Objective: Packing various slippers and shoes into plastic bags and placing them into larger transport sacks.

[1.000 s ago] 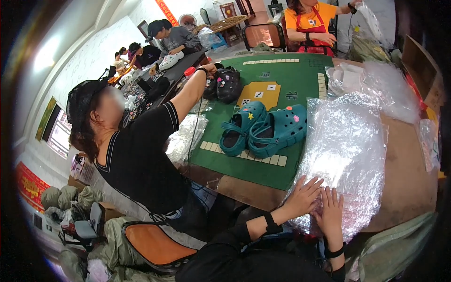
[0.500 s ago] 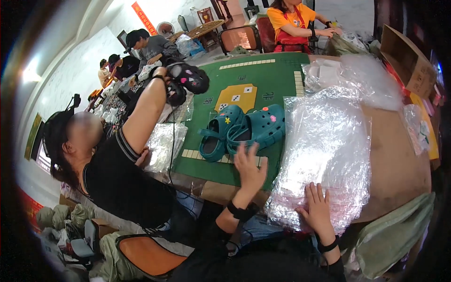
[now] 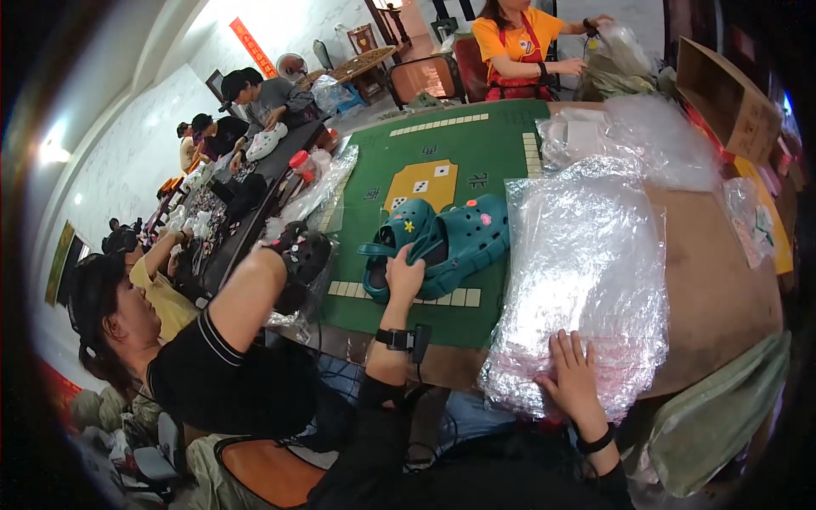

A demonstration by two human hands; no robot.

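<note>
A pair of dark green clogs (image 3: 472, 242) with small flower and star charms lies on the green printed mat (image 3: 357, 217). My left hand (image 3: 405, 277) is closed at the heel straps, between the two shoes; its fingertips are partly hidden there. On the near end of a stack of clear plastic bags (image 3: 586, 255), my right hand (image 3: 573, 371) lies flat with its fingers spread. The stack is just right of the clogs.
At my left, a co-worker (image 3: 204, 357) in black holds black clogs (image 3: 302, 255) over the mat's edge. Across the table a person in orange (image 3: 518, 51) handles bags. A cardboard box (image 3: 727, 106) stands far right, a green sack (image 3: 714, 416) hangs near right.
My left hand has moved forward and left from above the mat and closed on the clogs' straps. The co-worker at left has lowered the black clogs toward the body. My right hand has stayed put.
</note>
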